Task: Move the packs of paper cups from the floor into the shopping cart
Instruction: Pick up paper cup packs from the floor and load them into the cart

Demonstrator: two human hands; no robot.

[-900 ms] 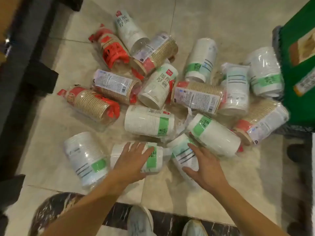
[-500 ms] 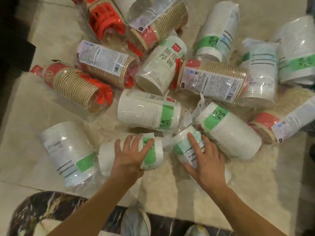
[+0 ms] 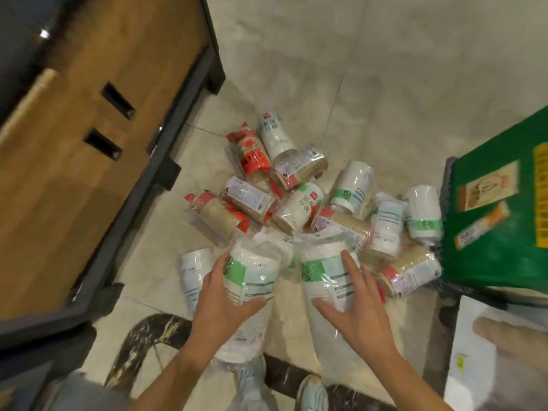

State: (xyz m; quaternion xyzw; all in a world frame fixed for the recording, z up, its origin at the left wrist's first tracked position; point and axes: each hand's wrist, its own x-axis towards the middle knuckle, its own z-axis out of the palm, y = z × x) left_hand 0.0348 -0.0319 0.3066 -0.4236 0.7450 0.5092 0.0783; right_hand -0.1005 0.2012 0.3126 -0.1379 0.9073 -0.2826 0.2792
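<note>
The left hand [image 3: 221, 304] grips a white pack of paper cups with a green band [image 3: 252, 274], thumb across the near face and fingers wrapped around the far left side. The right hand [image 3: 353, 310] grips a second, larger white pack with a green band [image 3: 323, 292], with the fingers spread over its right side and the thumb laid across its front. Both packs are held side by side, close to the camera and above the floor [image 3: 385, 69]. The remaining packs lie on their sides in a loose heap [image 3: 299, 203] on the tiled floor beyond the hands; some are white with green bands and others are brown with red ends. One white pack [image 3: 194, 271] lies on the floor just left of the left hand. A green panel with printed labels [image 3: 498, 221] stands at the right edge of the heap; whether it belongs to the shopping cart cannot be determined. A wooden unit with a dark frame [image 3: 98, 137] fills the upper left. Two light shoes [image 3: 311, 393] are visible at the bottom edge.
</note>
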